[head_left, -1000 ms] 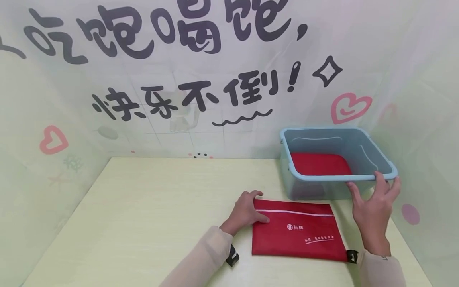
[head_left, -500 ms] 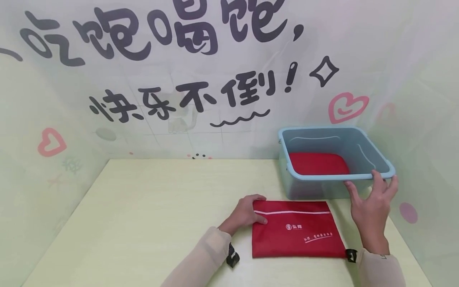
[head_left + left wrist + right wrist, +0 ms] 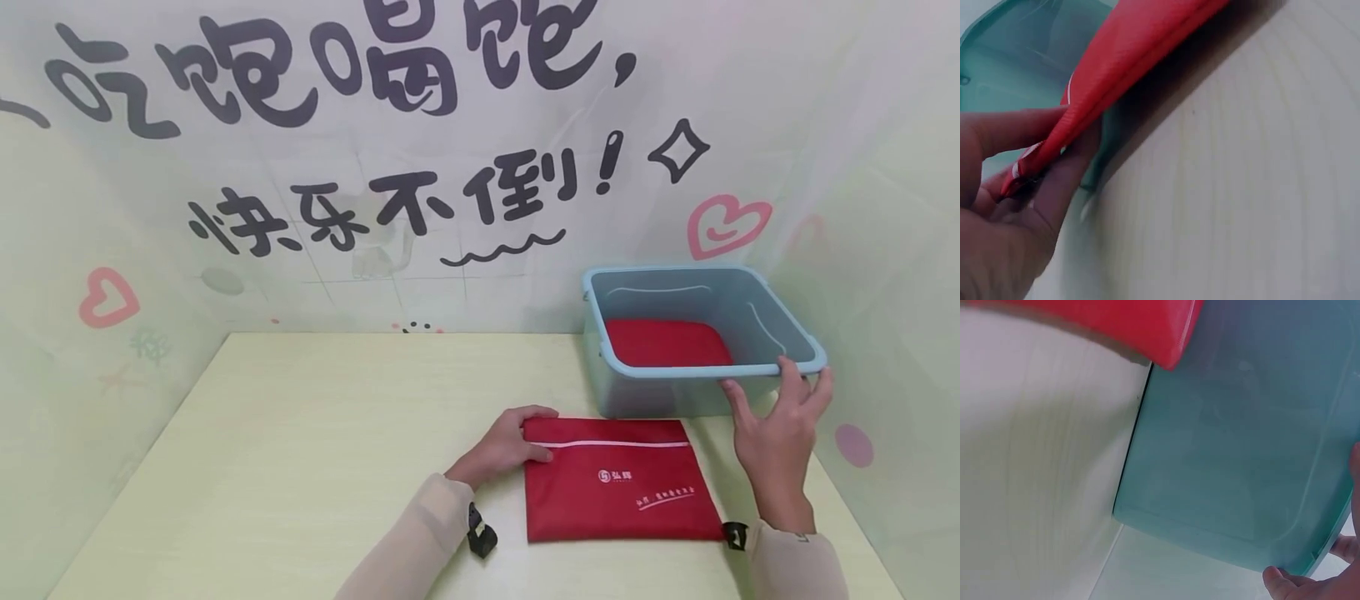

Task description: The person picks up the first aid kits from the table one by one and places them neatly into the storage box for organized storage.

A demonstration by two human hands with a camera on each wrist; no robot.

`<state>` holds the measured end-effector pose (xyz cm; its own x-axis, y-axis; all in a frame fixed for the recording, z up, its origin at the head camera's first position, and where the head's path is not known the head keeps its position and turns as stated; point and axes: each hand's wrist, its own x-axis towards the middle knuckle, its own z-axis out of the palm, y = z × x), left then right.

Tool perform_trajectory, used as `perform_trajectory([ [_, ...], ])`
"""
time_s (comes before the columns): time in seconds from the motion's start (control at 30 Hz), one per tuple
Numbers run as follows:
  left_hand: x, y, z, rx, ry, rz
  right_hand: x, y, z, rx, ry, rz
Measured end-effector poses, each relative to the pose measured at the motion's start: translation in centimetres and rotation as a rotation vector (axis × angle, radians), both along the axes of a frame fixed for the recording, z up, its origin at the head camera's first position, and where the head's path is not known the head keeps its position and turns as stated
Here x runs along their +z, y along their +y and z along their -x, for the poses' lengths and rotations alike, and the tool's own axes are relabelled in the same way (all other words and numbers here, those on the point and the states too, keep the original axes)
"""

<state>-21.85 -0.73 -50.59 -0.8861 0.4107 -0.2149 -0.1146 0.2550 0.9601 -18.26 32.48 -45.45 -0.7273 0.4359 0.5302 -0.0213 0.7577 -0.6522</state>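
A flat red zippered pouch (image 3: 615, 500) with white print and a white zip line lies in front of the bin in the head view. My left hand (image 3: 498, 446) pinches its left edge, thumb on top and fingers beneath; in the left wrist view the pouch (image 3: 1129, 56) tilts up off the table. At the back right stands a blue plastic bin (image 3: 660, 392). My right hand (image 3: 780, 442) grips its front right rim, thumb on the outer wall and fingers over the edge. Inside the bin lies another red item (image 3: 667, 343), flat on the bottom.
The pale wooden table (image 3: 300, 450) spreads to the left of the pouch. Printed sheets (image 3: 390, 300) with black lettering and hearts wall in the back and both sides. The bin stands close to the right side sheet.
My left hand has shifted slightly left with the pouch, whose near edge sits a little lower in view. The right hand keeps its grip on the bin rim.
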Motion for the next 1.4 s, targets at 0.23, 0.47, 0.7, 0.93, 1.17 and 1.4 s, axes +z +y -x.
perform_trajectory([
  [0.23,-0.1,-0.7,0.1,-0.01,-0.072,-0.062,0.0,-0.1,-0.1,-0.004,-0.011,0.004],
  [0.47,1.9,-1.8,0.8,-0.056,-0.131,-0.125,0.0,-0.1,-0.1,-0.009,-0.016,0.005],
  [0.7,4.6,-3.5,1.4,-0.085,-0.166,-0.219,0.0,-0.2,-0.1,-0.007,0.001,0.008],
  [0.93,6.3,-5.8,2.1,-0.074,-0.171,-0.288,-0.1,-0.1,0.0,0.001,0.013,0.013],
  [1.17,8.1,-7.3,2.2,-0.091,-0.155,-0.308,-0.2,-0.1,-0.1,0.003,0.028,0.015],
  [1.4,10.0,-8.6,2.0,-0.108,-0.135,-0.323,-0.3,0.0,0.0,0.011,0.034,0.014],
])
